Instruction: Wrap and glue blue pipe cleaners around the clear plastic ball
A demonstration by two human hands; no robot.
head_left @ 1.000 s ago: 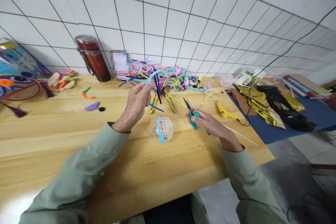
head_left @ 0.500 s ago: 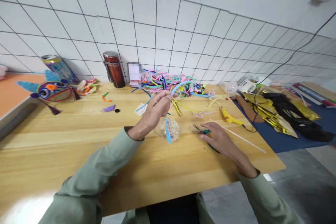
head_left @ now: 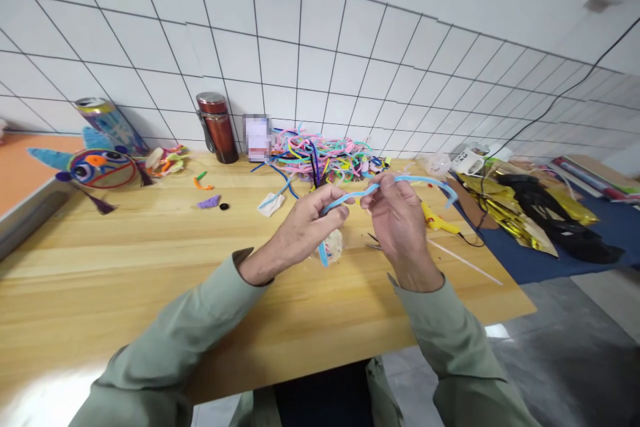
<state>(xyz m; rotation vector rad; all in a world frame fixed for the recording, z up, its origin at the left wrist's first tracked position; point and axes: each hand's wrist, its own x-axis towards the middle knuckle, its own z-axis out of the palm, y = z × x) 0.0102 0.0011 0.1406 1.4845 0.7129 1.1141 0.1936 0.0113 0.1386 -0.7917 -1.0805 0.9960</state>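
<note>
A light blue pipe cleaner (head_left: 425, 179) stretches between my two hands above the table. My left hand (head_left: 307, 223) pinches one end of it between thumb and fingers. My right hand (head_left: 397, 220) grips it farther along, and its free end bends down to the right. Below and between the hands lies a clear plastic ball (head_left: 332, 247) with a blue band and small bits inside, partly covered by my left hand. Pliers (head_left: 373, 240) rest on the table, mostly hidden behind my right hand.
A tangled heap of colourful pipe cleaners (head_left: 330, 155) lies by the tiled wall, beside a phone (head_left: 257, 138) and a red thermos (head_left: 219, 130). A yellow glue gun (head_left: 440, 220) is at right. At left sit a decorated fish-like craft (head_left: 103, 169) and a can (head_left: 107, 121).
My right hand has left the pliers on the table and come up to take the blue pipe cleaner. Held by my left hand before, it is now drawn out rightward between both hands.
</note>
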